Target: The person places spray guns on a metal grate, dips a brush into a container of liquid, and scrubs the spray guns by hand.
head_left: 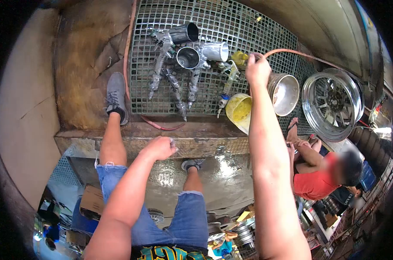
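Note:
My right hand (258,70) reaches forward over the grate, its fingers closed around the orange hose (287,50). Just left of its fingers is a yellow-stained spray gun cup (239,57), above a spray gun (231,78) lying on the grate. Several more spray guns lie to the left, including one with a dark metal cup (183,33) and one with a silver cup (214,51); another round cup (188,58) faces up. My left hand (159,148) hangs near the ledge with curled fingers; what they hold, if anything, is hidden.
A yellow-stained bucket (239,113) and a metal pail (286,95) stand right of the guns. Beyond them is a chrome wheel rim (333,104). A seated person in a red shirt (313,184) is at the right. A raised ledge (196,147) borders the green grate (153,108); the floor below looks wet.

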`<state>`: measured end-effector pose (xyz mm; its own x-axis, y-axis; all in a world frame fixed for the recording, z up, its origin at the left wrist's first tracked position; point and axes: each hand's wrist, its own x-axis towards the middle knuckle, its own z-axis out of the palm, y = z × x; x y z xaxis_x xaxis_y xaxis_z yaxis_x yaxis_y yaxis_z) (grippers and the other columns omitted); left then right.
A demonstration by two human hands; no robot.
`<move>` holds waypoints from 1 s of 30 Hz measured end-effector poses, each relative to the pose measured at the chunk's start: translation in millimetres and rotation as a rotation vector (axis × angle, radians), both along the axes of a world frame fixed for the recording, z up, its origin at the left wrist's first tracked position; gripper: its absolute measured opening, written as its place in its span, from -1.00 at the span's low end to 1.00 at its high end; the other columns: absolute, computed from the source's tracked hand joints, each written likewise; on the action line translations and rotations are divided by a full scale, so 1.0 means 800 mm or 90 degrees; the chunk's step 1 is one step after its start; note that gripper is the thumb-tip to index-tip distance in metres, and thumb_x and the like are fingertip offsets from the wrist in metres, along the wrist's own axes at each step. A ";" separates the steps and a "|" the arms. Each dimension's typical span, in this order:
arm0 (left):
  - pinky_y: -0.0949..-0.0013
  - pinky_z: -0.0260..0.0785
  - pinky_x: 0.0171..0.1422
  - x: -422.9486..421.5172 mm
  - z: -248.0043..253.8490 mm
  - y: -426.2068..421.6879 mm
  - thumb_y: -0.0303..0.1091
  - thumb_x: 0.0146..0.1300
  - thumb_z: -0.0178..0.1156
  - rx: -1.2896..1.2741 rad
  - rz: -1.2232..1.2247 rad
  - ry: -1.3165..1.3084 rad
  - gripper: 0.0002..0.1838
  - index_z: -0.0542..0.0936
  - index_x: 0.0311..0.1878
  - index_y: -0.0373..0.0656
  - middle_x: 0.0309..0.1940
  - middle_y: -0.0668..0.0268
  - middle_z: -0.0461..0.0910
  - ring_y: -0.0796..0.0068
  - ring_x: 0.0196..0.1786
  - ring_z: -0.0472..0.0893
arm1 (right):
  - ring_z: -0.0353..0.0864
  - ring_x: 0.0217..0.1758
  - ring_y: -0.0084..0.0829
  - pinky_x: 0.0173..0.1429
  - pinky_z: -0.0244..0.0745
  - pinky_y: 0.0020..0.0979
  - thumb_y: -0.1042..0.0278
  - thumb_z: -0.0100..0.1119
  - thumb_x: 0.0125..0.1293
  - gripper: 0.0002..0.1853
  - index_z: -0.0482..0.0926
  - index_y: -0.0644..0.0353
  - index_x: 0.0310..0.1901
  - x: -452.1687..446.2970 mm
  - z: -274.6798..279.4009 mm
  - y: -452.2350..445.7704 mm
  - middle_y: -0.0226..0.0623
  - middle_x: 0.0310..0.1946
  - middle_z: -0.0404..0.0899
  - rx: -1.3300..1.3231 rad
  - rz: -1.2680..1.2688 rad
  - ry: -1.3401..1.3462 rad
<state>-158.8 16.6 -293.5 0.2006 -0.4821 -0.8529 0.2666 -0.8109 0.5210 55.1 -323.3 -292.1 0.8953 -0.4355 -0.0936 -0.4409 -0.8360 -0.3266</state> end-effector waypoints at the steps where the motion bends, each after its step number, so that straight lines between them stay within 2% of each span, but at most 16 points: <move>1: 0.01 0.47 0.19 0.001 0.001 0.001 -0.06 0.28 0.27 0.000 -0.001 0.000 -0.66 0.70 -0.08 -0.13 -0.10 -0.01 0.71 -0.06 0.05 0.66 | 0.71 -0.01 0.08 0.13 0.58 -0.08 0.21 0.18 0.39 -0.70 0.70 0.23 -0.03 0.008 -0.008 0.004 0.09 -0.14 0.72 0.003 0.030 0.022; 2: 0.00 0.47 0.19 0.003 0.002 0.002 -0.06 0.27 0.27 0.001 -0.003 -0.001 -0.66 0.70 -0.09 -0.13 -0.09 -0.01 0.71 -0.06 0.06 0.66 | 0.70 0.03 0.05 0.17 0.56 -0.08 0.19 0.20 0.38 -0.70 0.70 0.22 -0.03 0.015 -0.013 0.006 0.06 -0.12 0.72 0.047 0.069 0.095; 3: 0.00 0.47 0.19 0.004 0.000 0.004 -0.06 0.27 0.27 0.000 0.001 -0.001 -0.66 0.70 -0.09 -0.13 -0.09 -0.01 0.71 -0.06 0.06 0.66 | 0.70 0.05 0.04 0.21 0.55 -0.08 0.17 0.20 0.36 -0.68 0.71 0.22 -0.03 0.022 -0.021 0.001 0.09 -0.12 0.72 0.012 0.136 0.120; 6: 0.00 0.49 0.11 -0.001 -0.004 0.009 -0.04 0.25 0.29 -0.008 0.023 -0.043 -0.67 0.68 -0.18 -0.12 -0.14 0.04 0.72 -0.05 0.01 0.67 | 0.70 0.03 0.07 0.20 0.56 -0.08 0.16 0.15 0.34 -0.66 0.72 0.23 -0.04 0.039 0.018 -0.002 0.14 -0.15 0.71 -0.028 0.083 0.124; 8: 0.01 0.49 0.11 0.003 -0.004 0.012 -0.03 0.26 0.29 -0.007 0.029 -0.021 -0.67 0.68 -0.17 -0.12 -0.13 0.05 0.72 -0.03 0.02 0.67 | 0.72 -0.01 0.06 0.17 0.58 -0.10 0.17 0.19 0.34 -0.67 0.72 0.22 -0.04 0.039 0.023 -0.036 0.13 -0.17 0.72 -0.081 0.093 0.129; 12: -0.02 0.47 0.18 0.013 0.003 0.012 -0.05 0.27 0.26 -0.012 0.038 0.009 -0.65 0.68 -0.07 -0.13 -0.10 -0.02 0.71 -0.09 0.05 0.65 | 0.74 -0.04 0.02 0.13 0.60 -0.13 0.15 0.24 0.34 -0.66 0.73 0.23 -0.03 0.021 0.055 -0.046 0.11 -0.18 0.72 -0.056 0.014 0.131; 14: -0.02 0.47 0.18 0.017 0.008 0.012 -0.05 0.26 0.27 -0.014 0.053 0.017 -0.64 0.68 -0.07 -0.13 -0.10 -0.03 0.70 -0.09 0.05 0.65 | 0.75 -0.06 0.01 0.10 0.61 -0.14 0.16 0.28 0.33 -0.67 0.73 0.25 -0.04 0.013 0.056 -0.037 0.10 -0.19 0.73 -0.031 0.038 0.125; 18: -0.03 0.47 0.18 0.018 0.008 0.007 -0.03 0.25 0.28 -0.019 0.043 0.010 -0.63 0.68 -0.08 -0.13 -0.11 -0.03 0.70 -0.09 0.05 0.65 | 0.74 -0.08 0.05 0.04 0.61 -0.10 0.25 0.29 0.32 -0.76 0.74 0.11 -0.05 -0.018 0.032 -0.025 0.14 -0.24 0.71 -0.024 0.071 0.172; 19: -0.03 0.47 0.18 0.018 0.009 0.007 -0.02 0.25 0.28 -0.025 0.033 -0.004 -0.63 0.68 -0.08 -0.13 -0.11 -0.03 0.71 -0.09 0.04 0.65 | 0.73 -0.09 0.06 0.04 0.59 -0.11 0.26 0.28 0.31 -0.76 0.73 0.12 -0.04 -0.027 0.030 -0.020 0.14 -0.27 0.71 0.016 0.033 0.177; 22: -0.03 0.47 0.18 0.020 0.010 0.007 -0.01 0.26 0.28 -0.020 0.020 -0.013 -0.62 0.68 -0.09 -0.13 -0.11 -0.02 0.71 -0.09 0.04 0.66 | 0.75 -0.13 0.01 0.03 0.59 -0.15 0.26 0.27 0.33 -0.75 0.72 0.16 -0.04 -0.065 0.048 -0.013 0.11 -0.28 0.72 -0.002 -0.041 0.142; 24: -0.04 0.47 0.18 0.021 0.011 0.007 -0.01 0.26 0.28 -0.013 0.012 -0.008 -0.62 0.69 -0.10 -0.13 -0.11 -0.02 0.71 -0.09 0.04 0.66 | 0.77 -0.19 -0.17 0.00 0.58 -0.22 0.29 0.25 0.37 -0.75 0.70 0.23 -0.02 -0.103 0.048 -0.026 0.03 -0.29 0.74 0.110 -0.158 -0.017; 25: -0.03 0.47 0.18 0.020 0.010 0.007 -0.01 0.26 0.27 -0.013 0.005 -0.009 -0.63 0.69 -0.10 -0.13 -0.11 -0.02 0.71 -0.09 0.04 0.65 | 0.77 -0.19 -0.17 0.00 0.58 -0.22 0.29 0.25 0.37 -0.75 0.70 0.23 -0.02 -0.119 0.064 -0.017 0.03 -0.29 0.74 0.111 -0.164 -0.017; 27: -0.03 0.47 0.18 0.019 0.011 0.006 -0.01 0.26 0.27 -0.015 -0.008 -0.010 -0.63 0.69 -0.11 -0.13 -0.11 -0.02 0.71 -0.09 0.04 0.65 | 0.74 -0.18 -0.32 0.00 0.57 -0.28 0.36 0.21 0.41 -0.76 0.67 0.31 0.00 -0.154 0.099 0.009 -0.04 -0.24 0.75 0.092 -0.209 -0.076; 30: -0.03 0.47 0.19 0.018 0.012 0.003 -0.02 0.27 0.27 -0.025 -0.019 -0.028 -0.63 0.68 -0.10 -0.14 -0.11 -0.02 0.71 -0.10 0.04 0.65 | 0.71 -0.05 -0.34 0.07 0.56 -0.33 0.44 0.17 0.43 -0.78 0.63 0.36 0.01 -0.197 0.114 0.027 -0.03 -0.10 0.71 0.083 -0.213 -0.077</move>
<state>-144.3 18.6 -284.2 0.2229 -0.5211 -0.8239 0.2189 -0.7968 0.5632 -102.8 -301.9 -201.1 0.7140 -0.6967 -0.0699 -0.6341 -0.6010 -0.4865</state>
